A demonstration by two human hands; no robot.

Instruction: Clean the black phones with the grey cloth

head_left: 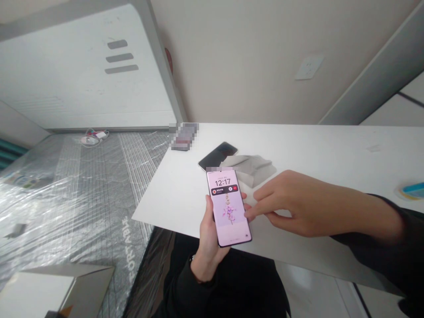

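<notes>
My left hand holds a smartphone upright from below. Its thumb lies along the left edge and its fingertips show at the right edge. The screen is lit, with a pink flower wallpaper, the time 12:17 and a dark call banner. My right hand comes in from the right, holding nothing, a fingertip at the phone's right edge; whether it touches I cannot tell. Its fingers are bent and partly apart. Just beyond the phone, a crumpled grey cloth partly covers a second, dark-screened phone on the white table.
A blurred-out flat item lies at the table's far left corner. Something blue sits at the right edge. Left of the table are a plastic-wrapped mattress with a cable, and a box. A wall socket is behind.
</notes>
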